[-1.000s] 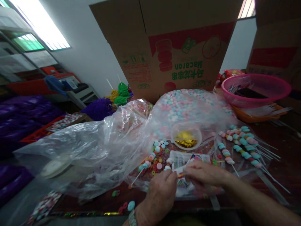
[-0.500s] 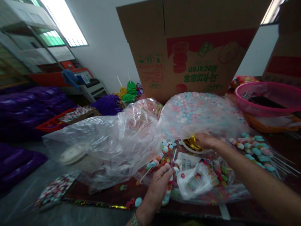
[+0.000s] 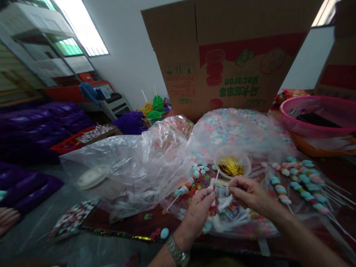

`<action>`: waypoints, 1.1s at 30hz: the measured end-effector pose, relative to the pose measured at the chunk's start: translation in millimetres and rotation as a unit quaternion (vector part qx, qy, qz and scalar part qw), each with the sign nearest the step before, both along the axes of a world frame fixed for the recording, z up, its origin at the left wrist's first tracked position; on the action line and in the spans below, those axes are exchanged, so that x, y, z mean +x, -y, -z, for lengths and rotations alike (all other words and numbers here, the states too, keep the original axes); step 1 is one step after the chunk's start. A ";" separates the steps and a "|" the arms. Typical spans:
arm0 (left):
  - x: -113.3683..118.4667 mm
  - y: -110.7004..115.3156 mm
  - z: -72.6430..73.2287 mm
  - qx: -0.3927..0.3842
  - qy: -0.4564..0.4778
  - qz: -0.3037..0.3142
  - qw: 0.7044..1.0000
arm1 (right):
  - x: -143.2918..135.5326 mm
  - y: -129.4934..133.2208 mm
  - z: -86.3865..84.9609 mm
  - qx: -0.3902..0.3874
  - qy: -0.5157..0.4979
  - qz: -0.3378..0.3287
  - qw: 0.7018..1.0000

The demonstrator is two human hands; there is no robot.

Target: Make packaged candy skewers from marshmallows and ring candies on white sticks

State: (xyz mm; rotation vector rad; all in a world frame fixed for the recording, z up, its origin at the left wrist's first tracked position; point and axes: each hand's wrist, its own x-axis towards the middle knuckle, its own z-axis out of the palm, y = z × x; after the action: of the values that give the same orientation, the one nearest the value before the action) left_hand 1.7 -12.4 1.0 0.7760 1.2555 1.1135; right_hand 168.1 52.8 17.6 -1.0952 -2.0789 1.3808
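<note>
My left hand [image 3: 198, 209] is closed around a candy skewer [image 3: 213, 210], its white stick pointing up and its colourful sweets hanging below the fingers. Between the fingertips of my right hand [image 3: 249, 191] is a gold twist tie [image 3: 221, 184], stretching left to the skewer's stick just above my left thumb. Behind both hands stands a white bowl [image 3: 247, 163] with many gold twist ties [image 3: 232, 168]. Another skewer [image 3: 182, 191] lies left of my left hand, beside loose ring-shaped sweets [image 3: 198, 185]. White printed packets [image 3: 222, 191] lie partly hidden beneath my hands.
A large clear bag of pastel marshmallows [image 3: 230, 129] backs onto a cardboard box [image 3: 180, 55]. Several finished-looking skewers [image 3: 306, 181] lie at the right, below a pink basin [image 3: 317, 126]. Crumpled plastic [image 3: 125, 159] covers the left side. Another person's hand [image 3: 8, 218] shows at the left edge.
My right hand has come out of the bowl towards my left hand, bringing a gold twist tie to the stick. My left hand has shifted slightly right and up with the skewer.
</note>
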 end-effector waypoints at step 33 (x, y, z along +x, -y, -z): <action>12.5 6.8 -13.5 0.139 -0.093 0.130 0.977 | 4.6 39.1 15.2 0.066 -0.117 0.029 0.991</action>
State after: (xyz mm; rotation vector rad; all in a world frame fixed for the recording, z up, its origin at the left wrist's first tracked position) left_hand 14.2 -19.2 14.5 1.2450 1.1237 1.0297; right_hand 172.7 13.7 2.4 -0.8873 -1.9239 1.2580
